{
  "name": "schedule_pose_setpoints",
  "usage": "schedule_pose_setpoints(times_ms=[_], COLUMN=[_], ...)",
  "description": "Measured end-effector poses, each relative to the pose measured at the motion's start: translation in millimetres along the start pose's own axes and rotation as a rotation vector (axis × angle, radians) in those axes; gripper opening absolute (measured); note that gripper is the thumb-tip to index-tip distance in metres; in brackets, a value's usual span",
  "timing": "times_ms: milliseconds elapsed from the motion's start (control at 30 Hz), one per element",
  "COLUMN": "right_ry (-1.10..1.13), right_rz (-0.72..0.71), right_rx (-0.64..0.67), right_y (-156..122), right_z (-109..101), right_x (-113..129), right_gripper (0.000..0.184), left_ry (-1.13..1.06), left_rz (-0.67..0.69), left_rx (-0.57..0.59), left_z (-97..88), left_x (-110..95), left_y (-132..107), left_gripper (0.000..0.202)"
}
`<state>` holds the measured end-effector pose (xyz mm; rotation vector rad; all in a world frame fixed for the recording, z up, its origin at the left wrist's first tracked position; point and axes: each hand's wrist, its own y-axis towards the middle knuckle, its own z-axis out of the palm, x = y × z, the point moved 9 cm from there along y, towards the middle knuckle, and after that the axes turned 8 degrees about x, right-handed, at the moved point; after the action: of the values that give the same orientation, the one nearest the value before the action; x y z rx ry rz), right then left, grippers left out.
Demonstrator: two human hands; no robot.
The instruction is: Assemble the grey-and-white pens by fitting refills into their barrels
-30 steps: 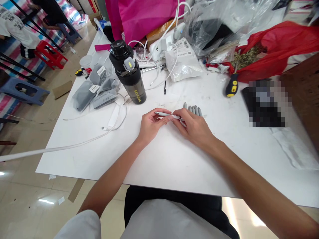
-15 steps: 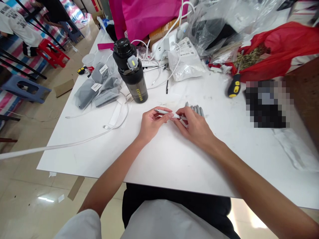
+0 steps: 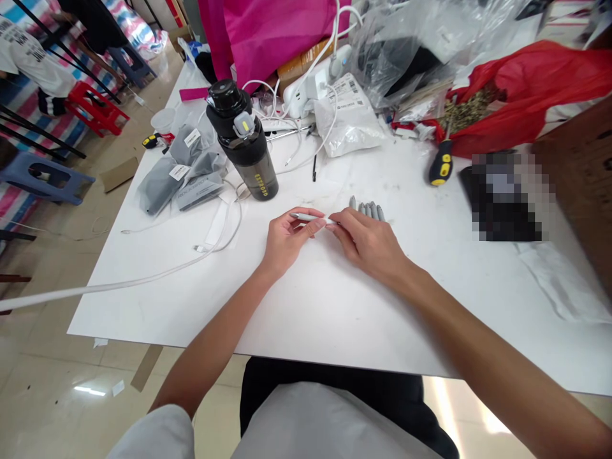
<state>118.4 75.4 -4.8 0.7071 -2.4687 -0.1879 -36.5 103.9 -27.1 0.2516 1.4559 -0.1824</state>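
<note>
Slim pen in your grip: white, silver tip
Slim pens beyond your fingers: grey
Your flat tabletop: white, faint smudges
Plastic screwdriver handle: black, yellow bands
Thin plastic bag: red
Floor tarp: pink, blue, white stripes

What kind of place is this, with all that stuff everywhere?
Probably a small workshop. A long white worktable holds a black-and-yellow screwdriver, grey labelled plastic packets, and a row of grey pens beside a slim silver pen.

Bright light leaves faint shadows, glare marks the tiled floor, and the edges bow.
</note>
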Motion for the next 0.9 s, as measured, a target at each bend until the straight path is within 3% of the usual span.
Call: schedule_pose_setpoints(times_ms=[200,567,733,900], right_ry=[0.041,0.022,0.061,0.136], right_rz=[0.007,0.02,0.029,0.039], right_rx=[-0.044,-0.01,-0.06,-0.019], right_y=[-0.9,-1.1,-1.7,-0.8], right_z=[-2.7,0.4,-3.8,-2.5], right_x=[-1.4,-1.8,-2.3,-1.8], right_gripper=[0.019,0.031,0.031,0.038], left_ry=[0.01,-0.024,-0.058,-0.075], left_rz=[-0.008,0.003,-0.004,-0.022], left_rx=[-0.001,0.007,-0.004,-0.003], left_z=[-0.9,-1.0,-2.1,-2.7], left_x=[0.4,-0.8,-2.1,0.4], left_y=[-0.2,-0.5,-0.2,0.3], left_gripper=[0.024,0.026,0.027,0.028])
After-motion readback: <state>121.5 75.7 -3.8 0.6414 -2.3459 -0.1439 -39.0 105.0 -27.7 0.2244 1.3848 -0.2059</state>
